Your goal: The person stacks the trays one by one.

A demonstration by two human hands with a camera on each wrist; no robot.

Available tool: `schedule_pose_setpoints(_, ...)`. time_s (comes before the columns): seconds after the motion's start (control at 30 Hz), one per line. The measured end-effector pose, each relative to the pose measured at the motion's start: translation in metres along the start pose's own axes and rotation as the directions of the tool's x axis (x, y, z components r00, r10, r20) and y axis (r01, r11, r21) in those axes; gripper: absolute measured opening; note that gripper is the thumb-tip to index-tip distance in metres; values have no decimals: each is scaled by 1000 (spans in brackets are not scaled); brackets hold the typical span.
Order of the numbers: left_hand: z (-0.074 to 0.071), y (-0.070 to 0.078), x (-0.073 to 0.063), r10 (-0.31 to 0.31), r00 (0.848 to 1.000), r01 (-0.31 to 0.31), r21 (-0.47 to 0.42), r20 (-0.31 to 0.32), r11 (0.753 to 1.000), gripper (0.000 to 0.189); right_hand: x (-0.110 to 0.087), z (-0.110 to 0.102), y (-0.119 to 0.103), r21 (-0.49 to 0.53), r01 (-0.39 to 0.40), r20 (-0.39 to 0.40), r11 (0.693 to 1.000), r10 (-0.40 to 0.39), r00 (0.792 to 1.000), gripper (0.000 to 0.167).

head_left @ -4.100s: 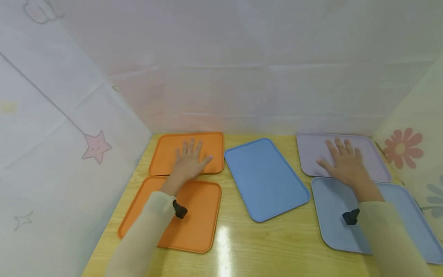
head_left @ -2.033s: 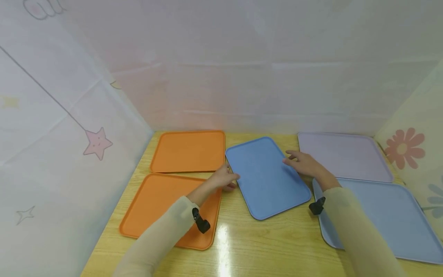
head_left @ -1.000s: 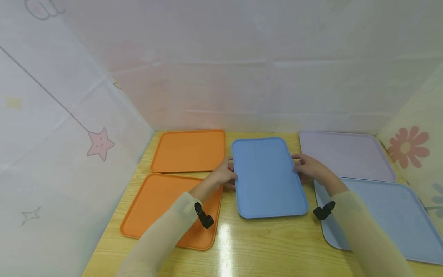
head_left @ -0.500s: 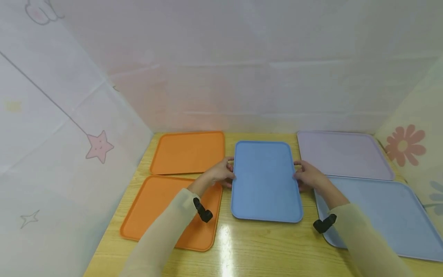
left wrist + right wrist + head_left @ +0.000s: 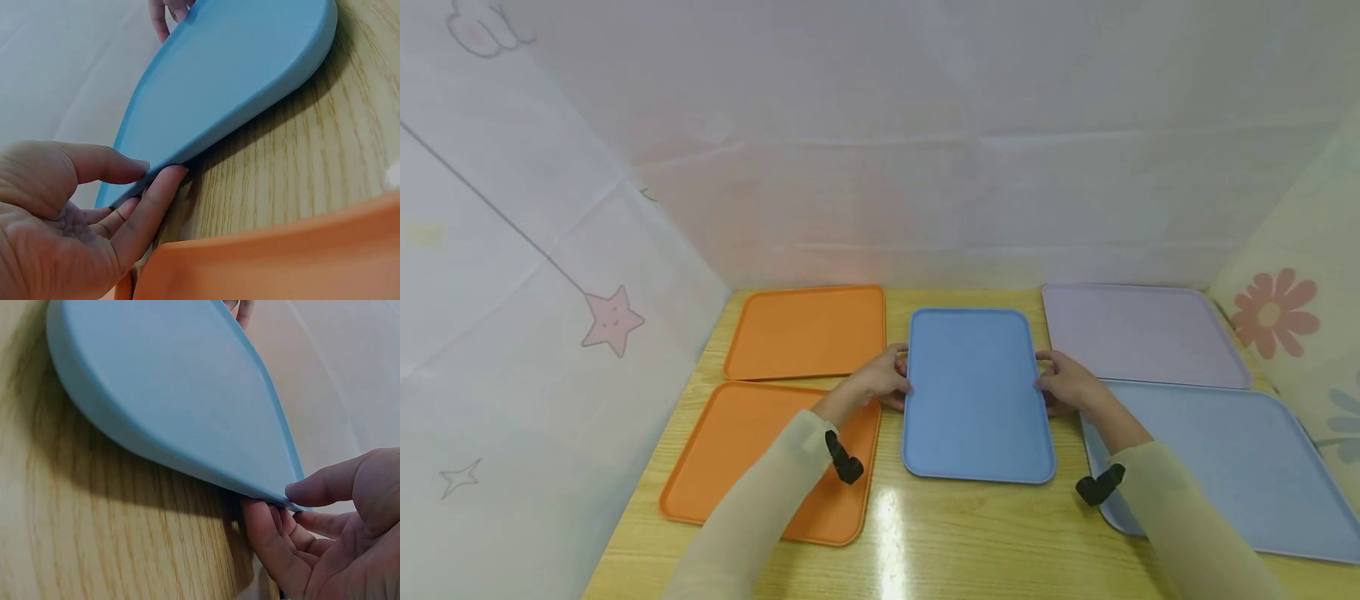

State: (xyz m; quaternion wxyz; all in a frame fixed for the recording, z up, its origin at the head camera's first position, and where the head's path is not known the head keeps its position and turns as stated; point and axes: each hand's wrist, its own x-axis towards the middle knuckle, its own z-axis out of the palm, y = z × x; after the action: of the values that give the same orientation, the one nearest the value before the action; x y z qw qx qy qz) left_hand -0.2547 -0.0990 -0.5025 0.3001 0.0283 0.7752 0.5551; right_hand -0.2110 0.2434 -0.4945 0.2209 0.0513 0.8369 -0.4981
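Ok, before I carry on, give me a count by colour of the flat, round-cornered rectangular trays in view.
Orange: 2, the far orange rectangular tray and the near orange rectangular tray
Blue: 2, the middle blue rectangular tray and the paler blue rectangular tray at right
Lilac: 1, the lilac rectangular tray
Total: 5

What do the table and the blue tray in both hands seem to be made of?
The table looks like wood or wood-patterned laminate: grain lines show, and a bright reflection suggests a glossy coat. The blue tray is probably matte plastic: its smooth rim and rounded corners look moulded in one piece.
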Motion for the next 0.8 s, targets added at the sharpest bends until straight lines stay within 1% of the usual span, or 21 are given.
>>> schedule_pose_setpoints(0.17, 1, 0, 1, -6, 1000, 6, 18, 2, 1000, 91, 2, 1, 2, -28, -2, -13, 1000, 1, 1000, 67)
schedule_pose_setpoints(0.47, 5, 5, -1, -8, 1000, 9, 75, -16, 997, 89, 1, 3, 1, -53, -12, -29, 998, 10, 1000, 67)
schedule_pose_setpoints(0.67, 7, 5, 0, -11, 1000, 13, 83, -25, 996, 90, 2, 4, 1, -75, -2, -31, 997, 0, 1000, 66)
schedule_pose_setpoints(0.8, 9, 4, 0, -8, 999, 12, 117, -38, 993, 87, 3, 5, 2, -82, -8, -30, 997, 6, 1000, 65)
